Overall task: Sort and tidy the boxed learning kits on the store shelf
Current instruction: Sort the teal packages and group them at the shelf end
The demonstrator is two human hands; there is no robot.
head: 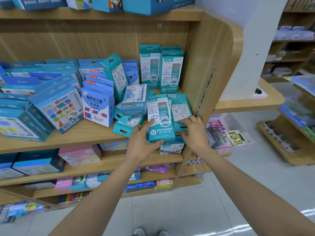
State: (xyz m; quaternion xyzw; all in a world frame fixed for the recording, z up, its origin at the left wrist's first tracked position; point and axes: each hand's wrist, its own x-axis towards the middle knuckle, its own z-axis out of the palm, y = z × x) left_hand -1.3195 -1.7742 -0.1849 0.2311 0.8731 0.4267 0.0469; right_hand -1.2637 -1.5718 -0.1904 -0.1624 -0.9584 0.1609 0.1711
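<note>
A teal boxed kit [160, 116] lies flat at the front right of the wooden shelf [81, 135], on top of other teal boxes. My left hand [141, 142] grips its lower left corner, thumb under the front edge and forefinger on the face. My right hand [194, 132] grips a second teal box [179, 109] lying beside it on the right, fingers over its lower edge. Two matching teal boxes [162, 68] stand upright against the back right corner. A smaller box [134, 99] lies across a loose pile left of my hands.
Blue boxed kits [58, 106] lean in rows along the shelf's left and middle. The shelf's curved wooden side panel [213, 65] stands just right of my right hand. Lower shelves hold pink and blue boxes [80, 155]. A bin of packets [226, 135] sits to the right.
</note>
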